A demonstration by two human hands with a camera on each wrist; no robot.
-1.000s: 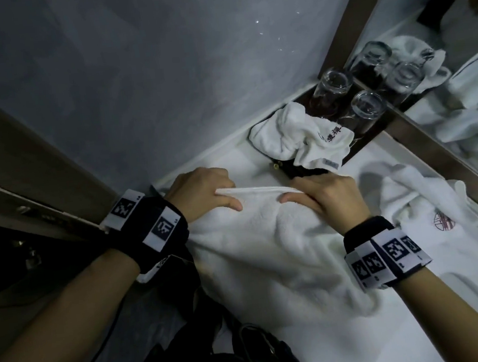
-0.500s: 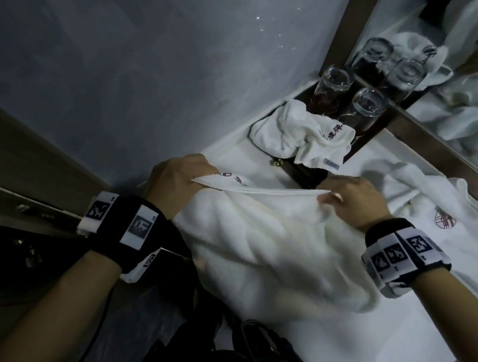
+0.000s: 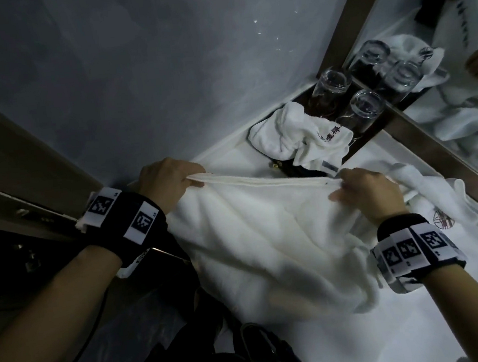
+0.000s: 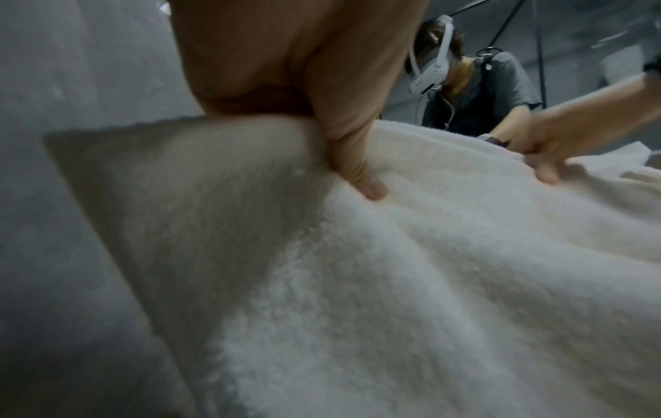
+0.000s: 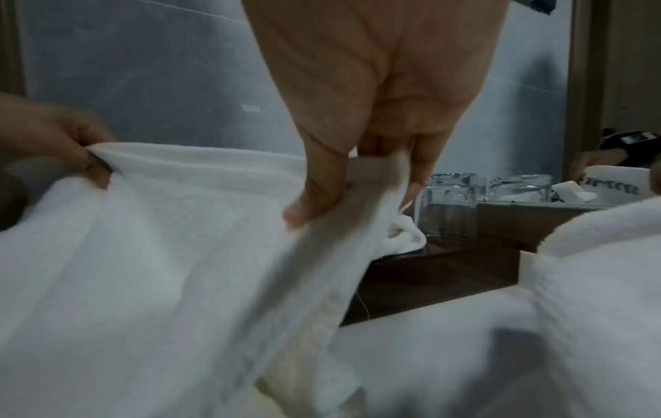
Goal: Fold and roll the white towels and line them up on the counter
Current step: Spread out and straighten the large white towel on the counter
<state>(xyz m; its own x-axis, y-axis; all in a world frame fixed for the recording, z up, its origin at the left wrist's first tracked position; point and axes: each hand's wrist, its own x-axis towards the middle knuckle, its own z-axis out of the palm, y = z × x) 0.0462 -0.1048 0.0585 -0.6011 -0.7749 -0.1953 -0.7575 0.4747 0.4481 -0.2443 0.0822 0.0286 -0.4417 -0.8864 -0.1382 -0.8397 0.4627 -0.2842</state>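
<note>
A large white towel (image 3: 268,242) hangs from both my hands above the white counter (image 3: 419,336). My left hand (image 3: 170,182) pinches the towel's hemmed top edge at its left end. My right hand (image 3: 363,194) pinches the same edge at the right end, so the hem stretches taut between them. In the left wrist view my thumb (image 4: 357,175) presses into the towel (image 4: 393,282). In the right wrist view my right hand (image 5: 361,181) holds the hem of the towel (image 5: 161,240) between thumb and fingers. The towel's lower part bunches on the counter.
A crumpled small white towel (image 3: 295,136) lies on a dark tray (image 3: 296,172) with two upturned glasses (image 3: 331,88) in the back corner. Another white towel with a red logo (image 3: 441,206) lies at the right, by the mirror (image 3: 459,98). A grey wall stands behind.
My hands have moved apart along the towel's top edge, from close together at its middle to its two ends, and lifted it so the hem is now stretched out.
</note>
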